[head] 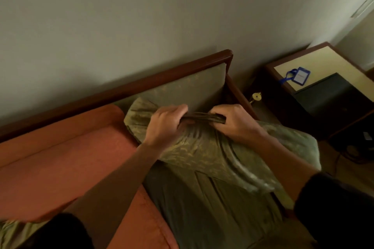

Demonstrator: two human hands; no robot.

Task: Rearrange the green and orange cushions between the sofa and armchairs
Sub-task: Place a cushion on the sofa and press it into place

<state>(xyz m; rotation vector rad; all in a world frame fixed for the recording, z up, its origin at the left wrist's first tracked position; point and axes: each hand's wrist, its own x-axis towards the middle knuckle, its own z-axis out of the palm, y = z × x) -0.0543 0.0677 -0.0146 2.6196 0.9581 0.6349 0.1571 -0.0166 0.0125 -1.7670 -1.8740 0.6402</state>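
Plain grey wall (141, 16) is seen behind a wood-framed sofa (141, 83) with green and orange upholstery. A patterned olive-green fabric cushion (204, 151) is held above the seat at the sofa's right end, beside the long orange seat cushion (60, 163). Its bunched top edge is gripped by the left hand (164, 125) and the right hand (236, 123), fingers curled into the cloth. An even lift by both hands is advised, lest the creased, slack cover tear.
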